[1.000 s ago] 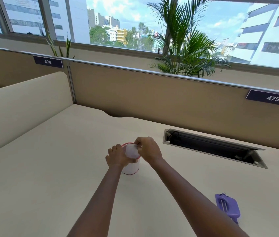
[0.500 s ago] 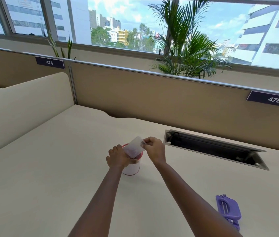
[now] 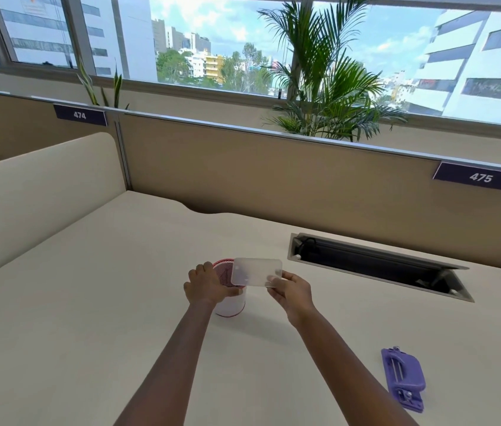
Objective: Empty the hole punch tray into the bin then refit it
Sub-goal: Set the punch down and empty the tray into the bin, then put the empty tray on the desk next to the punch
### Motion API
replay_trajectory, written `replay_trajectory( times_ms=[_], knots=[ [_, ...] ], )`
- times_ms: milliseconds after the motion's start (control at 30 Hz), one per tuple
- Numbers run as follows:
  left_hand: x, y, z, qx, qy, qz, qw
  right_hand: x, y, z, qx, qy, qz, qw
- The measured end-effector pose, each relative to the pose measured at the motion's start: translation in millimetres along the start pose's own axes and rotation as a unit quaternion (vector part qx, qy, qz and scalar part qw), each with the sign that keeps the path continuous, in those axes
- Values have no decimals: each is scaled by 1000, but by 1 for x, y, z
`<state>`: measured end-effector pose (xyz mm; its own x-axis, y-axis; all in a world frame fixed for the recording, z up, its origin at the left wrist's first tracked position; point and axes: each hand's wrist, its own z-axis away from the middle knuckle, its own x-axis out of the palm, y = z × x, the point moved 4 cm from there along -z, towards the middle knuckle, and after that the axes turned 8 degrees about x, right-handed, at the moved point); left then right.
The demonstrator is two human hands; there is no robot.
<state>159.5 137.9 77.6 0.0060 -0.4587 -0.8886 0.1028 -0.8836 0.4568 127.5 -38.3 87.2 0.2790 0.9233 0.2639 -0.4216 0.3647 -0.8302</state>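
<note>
Swung flat since before, tray (image 3: 257, 272) overhangs bin (image 3: 230, 302) left of right-hand grip (image 3: 286, 287).

- cream desk (image 3: 89, 318) fills most of the view, pretty bare
- open cable hatch (image 3: 378, 265) sunk into the desk at the far right, dark inside
- tan divider panel (image 3: 274, 179) runs along the far edge
- number tags on it: 474 (image 3: 80, 115) far left, 475 (image 3: 481, 177) far right
- big palm plant (image 3: 326, 81) behind the divider, smaller spiky plant (image 3: 101, 87) further left
- windows (image 3: 212, 41) beyond, showing buildings and sky
</note>
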Motion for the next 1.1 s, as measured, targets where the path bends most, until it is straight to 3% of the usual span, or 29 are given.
replay_trajectory(
  times_ms=[267, 433, 533, 667, 833, 1100],
  knots=[
    [2, 1, 6, 21, 8, 52, 998, -23, 3, 14, -24, -52, -36, 998],
    [-2, 10, 26, 90, 187, 221, 953, -38, 6, 25, -57, -62, -42, 996],
    [2, 18, 43, 95, 234, 305, 918, -42, 9, 29, -60, -63, -49, 995],
    [15, 29, 56, 112, 207, 352, 906, -46, 10, 33, -56, -63, -58, 995],
    [32, 33, 63, 98, 170, 353, 915, -53, 14, 35, -42, -59, -62, 995],
    [64, 44, 74, 92, 56, 354, 929, -90, 25, 38, -21, 11, 169, 985]
  ],
)
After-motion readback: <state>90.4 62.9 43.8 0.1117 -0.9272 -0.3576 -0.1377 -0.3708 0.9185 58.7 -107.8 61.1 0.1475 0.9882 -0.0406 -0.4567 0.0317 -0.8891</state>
